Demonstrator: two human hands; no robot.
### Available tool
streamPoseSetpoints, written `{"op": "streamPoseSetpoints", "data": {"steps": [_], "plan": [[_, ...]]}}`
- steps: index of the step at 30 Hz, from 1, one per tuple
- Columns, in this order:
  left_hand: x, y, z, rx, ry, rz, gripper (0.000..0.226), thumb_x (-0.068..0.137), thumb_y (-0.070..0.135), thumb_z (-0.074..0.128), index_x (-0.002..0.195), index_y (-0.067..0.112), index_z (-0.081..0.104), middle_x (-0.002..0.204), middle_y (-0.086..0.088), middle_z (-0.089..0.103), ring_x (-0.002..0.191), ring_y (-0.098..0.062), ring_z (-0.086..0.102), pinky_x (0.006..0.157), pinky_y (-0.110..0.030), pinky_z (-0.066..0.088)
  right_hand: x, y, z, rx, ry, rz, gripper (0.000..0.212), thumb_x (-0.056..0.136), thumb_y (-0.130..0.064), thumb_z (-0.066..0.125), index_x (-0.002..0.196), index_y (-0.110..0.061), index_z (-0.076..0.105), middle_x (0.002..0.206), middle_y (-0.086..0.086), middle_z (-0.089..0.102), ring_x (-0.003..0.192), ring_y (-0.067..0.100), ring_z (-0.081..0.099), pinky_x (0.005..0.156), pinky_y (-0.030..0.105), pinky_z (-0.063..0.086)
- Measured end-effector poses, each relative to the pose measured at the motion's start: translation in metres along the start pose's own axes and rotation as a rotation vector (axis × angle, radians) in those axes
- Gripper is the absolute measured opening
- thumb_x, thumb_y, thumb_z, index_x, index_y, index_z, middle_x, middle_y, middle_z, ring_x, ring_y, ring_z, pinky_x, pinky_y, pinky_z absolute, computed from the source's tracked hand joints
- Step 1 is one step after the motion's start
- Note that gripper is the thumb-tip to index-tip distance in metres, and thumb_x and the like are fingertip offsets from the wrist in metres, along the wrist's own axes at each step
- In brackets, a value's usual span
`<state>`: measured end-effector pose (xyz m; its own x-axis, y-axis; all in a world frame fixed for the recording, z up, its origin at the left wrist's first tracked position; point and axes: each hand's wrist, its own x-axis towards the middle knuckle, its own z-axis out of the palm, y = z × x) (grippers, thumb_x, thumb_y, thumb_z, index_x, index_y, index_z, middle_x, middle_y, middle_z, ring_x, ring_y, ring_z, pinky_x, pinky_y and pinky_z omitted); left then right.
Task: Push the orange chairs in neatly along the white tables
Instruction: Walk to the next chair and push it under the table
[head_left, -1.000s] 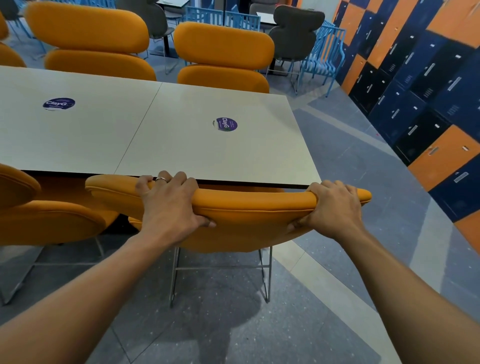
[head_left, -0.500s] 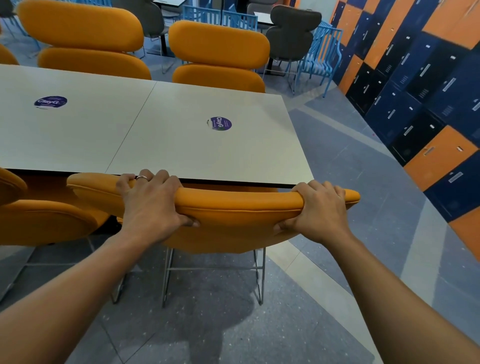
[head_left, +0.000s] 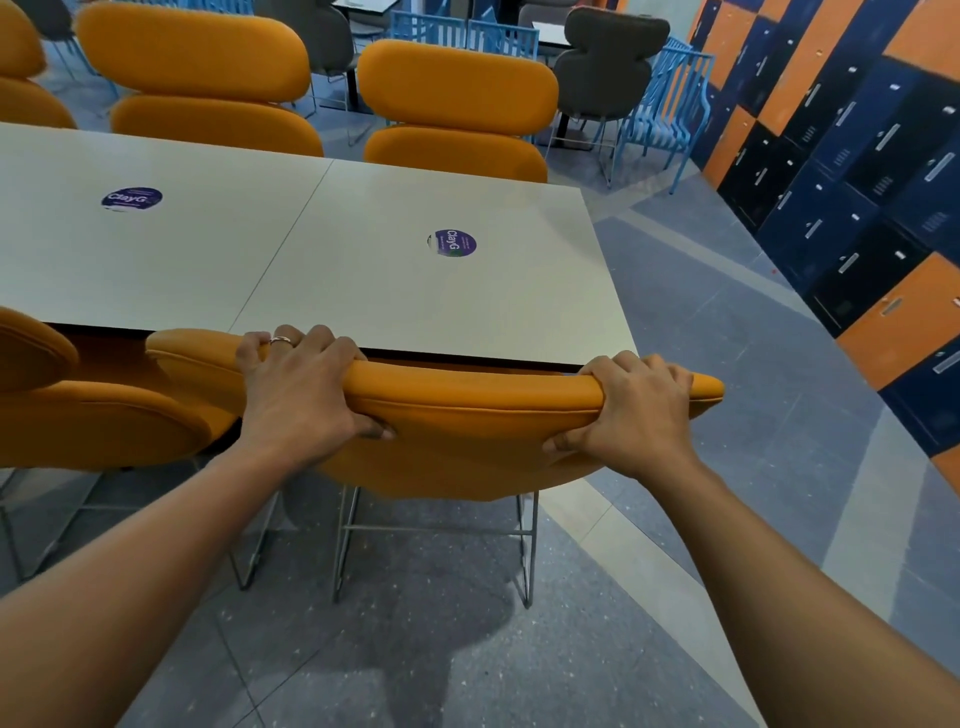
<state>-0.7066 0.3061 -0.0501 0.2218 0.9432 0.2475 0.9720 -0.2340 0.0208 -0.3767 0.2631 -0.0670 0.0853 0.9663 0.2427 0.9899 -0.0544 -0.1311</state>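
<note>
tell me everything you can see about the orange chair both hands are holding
The orange chair has a wide rounded backrest in smooth padded upholstery with a piped seam, on thin metal wire legs standing on the grey floor. It faces the white table, backrest top close to the near edge, seat hidden underneath. The left hand grips the backrest top left of middle; the right hand grips near its right end.

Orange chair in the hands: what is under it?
Thin metal legs standing on the grey floor, with a shadow. Its seat is hidden by the backrest.
</note>
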Motion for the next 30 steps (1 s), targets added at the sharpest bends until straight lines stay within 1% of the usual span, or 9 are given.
{"op": "streamPoseSetpoints", "data": {"steps": [6, 9, 13, 15, 20, 23, 25, 28, 30], "plan": [[-0.002, 0.000, -0.006, -0.051, -0.126, -0.036, 0.080, 0.060, 0.079, 0.063, 0.125, 0.035, 0.047, 0.129, -0.003, 0.051, 0.126, -0.032, 0.041, 0.109, -0.054, 0.014, -0.002, -0.001, -0.002, -0.028, -0.016, -0.012, 0.085, 0.051, -0.088, 0.063, 0.117, -0.035, 0.060, 0.112, -0.001, 0.063, 0.107, 0.027, 0.054, 0.095, 0.050, 0.036], [-0.009, -0.001, -0.014, -0.132, -0.160, -0.033, 0.077, 0.068, 0.073, 0.063, 0.133, 0.036, 0.044, 0.136, -0.002, 0.048, 0.132, -0.030, 0.036, 0.113, -0.054, 0.010, -0.002, 0.000, -0.004, 0.001, -0.057, -0.020, 0.085, 0.054, -0.088, 0.060, 0.123, -0.037, 0.057, 0.118, -0.001, 0.062, 0.113, 0.028, 0.052, 0.100, 0.052, 0.033], [-0.021, -0.006, -0.030, -0.250, -0.108, -0.007, 0.072, 0.074, 0.063, 0.067, 0.135, 0.032, 0.046, 0.137, -0.001, 0.050, 0.131, -0.026, 0.038, 0.111, -0.051, 0.021, -0.007, -0.005, -0.012, 0.116, -0.089, -0.012, 0.081, 0.064, -0.085, 0.058, 0.131, -0.037, 0.056, 0.129, -0.001, 0.061, 0.122, 0.028, 0.049, 0.107, 0.053, 0.030], [-0.026, -0.009, -0.037, -0.299, -0.115, 0.008, 0.069, 0.075, 0.060, 0.068, 0.134, 0.032, 0.047, 0.138, 0.001, 0.050, 0.130, -0.024, 0.039, 0.109, -0.050, 0.027, -0.011, -0.014, -0.017, 0.161, -0.068, -0.009, 0.073, 0.072, -0.079, 0.059, 0.130, -0.036, 0.057, 0.130, -0.001, 0.061, 0.122, 0.027, 0.050, 0.107, 0.052, 0.030], [-0.045, -0.036, -0.055, -0.418, -0.137, 0.025, 0.064, 0.076, 0.057, 0.068, 0.132, 0.031, 0.049, 0.141, 0.004, 0.047, 0.131, -0.021, 0.040, 0.107, -0.050, 0.035, -0.017, -0.064, -0.026, 0.260, -0.026, -0.079, 0.047, 0.084, -0.060, 0.067, 0.123, -0.033, 0.063, 0.125, -0.002, 0.064, 0.115, 0.023, 0.053, 0.101, 0.050, 0.036], [-0.063, -0.067, -0.064, -0.495, -0.154, -0.010, 0.062, 0.076, 0.056, 0.069, 0.131, 0.033, 0.050, 0.136, 0.006, 0.052, 0.127, -0.018, 0.045, 0.105, -0.051, 0.040, -0.024, -0.107, -0.026, 0.315, 0.003, -0.121, 0.036, 0.087, -0.055, 0.067, 0.115, -0.033, 0.067, 0.121, -0.004, 0.064, 0.111, 0.018, 0.050, 0.097, 0.046, 0.040], [-0.080, -0.093, -0.066, -0.527, -0.163, -0.044, 0.060, 0.077, 0.054, 0.070, 0.130, 0.034, 0.051, 0.134, 0.007, 0.054, 0.123, -0.016, 0.048, 0.102, -0.049, 0.043, -0.030, -0.140, -0.025, 0.372, -0.002, -0.153, 0.032, 0.087, -0.053, 0.067, 0.112, -0.032, 0.068, 0.114, -0.007, 0.064, 0.105, 0.013, 0.050, 0.091, 0.039, 0.048], [-0.110, -0.137, -0.068, -0.529, -0.177, -0.077, 0.058, 0.077, 0.050, 0.071, 0.129, 0.033, 0.052, 0.131, 0.006, 0.055, 0.118, -0.015, 0.051, 0.097, -0.043, 0.047, -0.043, -0.197, -0.022, 0.471, -0.172, -0.235, 0.031, 0.088, -0.052, 0.067, 0.113, -0.034, 0.068, 0.103, -0.017, 0.063, 0.090, 0.003, 0.056, 0.081, 0.029, 0.053], [-0.127, -0.162, -0.068, -0.527, -0.178, -0.101, 0.058, 0.076, 0.051, 0.071, 0.129, 0.034, 0.052, 0.130, 0.006, 0.056, 0.118, -0.016, 0.052, 0.097, -0.043, 0.047, -0.052, -0.230, -0.016, 0.482, -0.277, -0.277, 0.030, 0.089, -0.051, 0.068, 0.114, -0.035, 0.068, 0.103, -0.020, 0.064, 0.091, 0.000, 0.057, 0.082, 0.029, 0.056]]}}
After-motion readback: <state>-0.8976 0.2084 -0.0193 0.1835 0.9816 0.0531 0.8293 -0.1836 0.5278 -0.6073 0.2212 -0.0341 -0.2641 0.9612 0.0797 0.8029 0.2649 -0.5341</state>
